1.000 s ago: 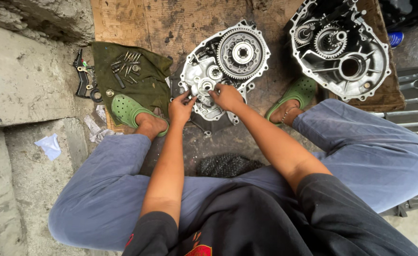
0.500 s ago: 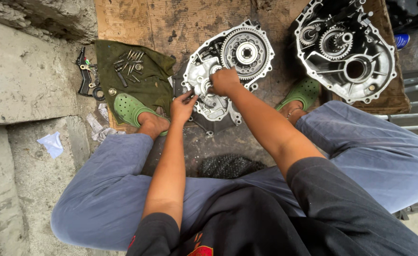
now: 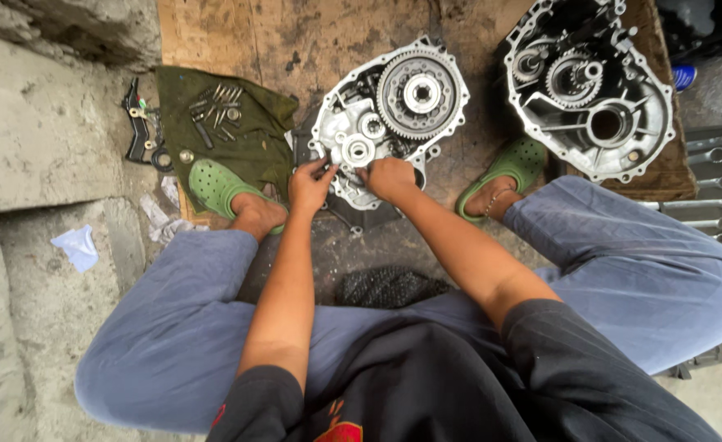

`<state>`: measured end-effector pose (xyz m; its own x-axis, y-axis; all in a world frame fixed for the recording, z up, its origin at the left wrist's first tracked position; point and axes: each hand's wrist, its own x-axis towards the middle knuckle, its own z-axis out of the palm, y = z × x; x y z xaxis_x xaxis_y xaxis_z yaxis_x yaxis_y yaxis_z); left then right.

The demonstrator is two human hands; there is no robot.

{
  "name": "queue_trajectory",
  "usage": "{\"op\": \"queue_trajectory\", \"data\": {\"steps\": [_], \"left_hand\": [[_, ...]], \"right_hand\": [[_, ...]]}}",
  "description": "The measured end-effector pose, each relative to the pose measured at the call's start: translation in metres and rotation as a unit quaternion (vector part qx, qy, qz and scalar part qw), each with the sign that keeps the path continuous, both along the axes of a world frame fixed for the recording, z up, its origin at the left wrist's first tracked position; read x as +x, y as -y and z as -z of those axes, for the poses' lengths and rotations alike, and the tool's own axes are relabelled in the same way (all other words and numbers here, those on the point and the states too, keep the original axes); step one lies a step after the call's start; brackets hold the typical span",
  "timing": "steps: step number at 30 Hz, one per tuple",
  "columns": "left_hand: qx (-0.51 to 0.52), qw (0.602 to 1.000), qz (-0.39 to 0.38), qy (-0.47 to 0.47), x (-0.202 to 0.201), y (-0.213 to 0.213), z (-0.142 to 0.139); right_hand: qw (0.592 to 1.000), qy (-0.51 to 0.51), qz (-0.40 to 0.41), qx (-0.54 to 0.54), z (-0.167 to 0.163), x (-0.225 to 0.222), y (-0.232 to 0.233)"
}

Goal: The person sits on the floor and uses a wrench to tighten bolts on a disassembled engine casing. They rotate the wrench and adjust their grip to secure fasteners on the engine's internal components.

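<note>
An open metal gearbox half (image 3: 353,176) with a large toothed gear (image 3: 420,92) and smaller round parts lies on the ground between my feet. My left hand (image 3: 310,185) rests on its near left edge, fingertips pinched at a small part by a round bearing (image 3: 358,151). My right hand (image 3: 390,178) sits beside it on the casing's near edge, fingers curled down against the housing. What the fingers hold is hidden.
A second gearbox housing (image 3: 590,90) lies at the far right on a brown cloth. A green cloth (image 3: 250,155) with several bolts lies at the left. Spanners (image 3: 709,176) sit in a tray at the right. My green clogs (image 3: 214,187) flank the casing. A concrete step (image 3: 42,131) rises at the left.
My right hand has drawn back from higher on the casing to its near edge, beside the left hand. The left hand has stayed at the near left edge.
</note>
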<state>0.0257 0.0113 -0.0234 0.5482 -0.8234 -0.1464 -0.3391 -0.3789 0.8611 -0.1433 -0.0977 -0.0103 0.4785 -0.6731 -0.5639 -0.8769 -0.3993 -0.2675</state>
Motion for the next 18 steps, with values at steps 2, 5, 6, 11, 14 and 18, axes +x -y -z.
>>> {"op": "queue_trajectory", "data": {"steps": [2, 5, 6, 11, 14, 18], "left_hand": [[0.010, 1.000, 0.000, 0.012, 0.000, -0.003, 0.001], [0.014, 1.000, -0.003, 0.025, 0.000, 0.000, 0.000], [0.014, 0.999, -0.002, 0.034, 0.000, 0.000, 0.000], [0.034, 0.999, 0.000, 0.025, 0.001, 0.001, -0.002], [0.034, 0.999, -0.009, -0.009, 0.001, 0.002, -0.002], [0.049, 0.998, 0.019, 0.025, -0.002, 0.001, -0.002]], "right_hand": [[0.994, 0.038, 0.086, 0.054, 0.010, -0.003, -0.020], [0.976, 0.126, 0.174, 0.029, 0.020, -0.003, -0.033], [0.969, 0.164, 0.184, -0.006, 0.021, -0.003, -0.034], [0.967, 0.212, 0.139, 0.023, 0.011, -0.021, 0.002], [0.987, 0.157, 0.014, 0.026, -0.001, -0.042, 0.033], [0.992, 0.112, -0.058, 0.007, -0.009, -0.057, 0.047]]}}
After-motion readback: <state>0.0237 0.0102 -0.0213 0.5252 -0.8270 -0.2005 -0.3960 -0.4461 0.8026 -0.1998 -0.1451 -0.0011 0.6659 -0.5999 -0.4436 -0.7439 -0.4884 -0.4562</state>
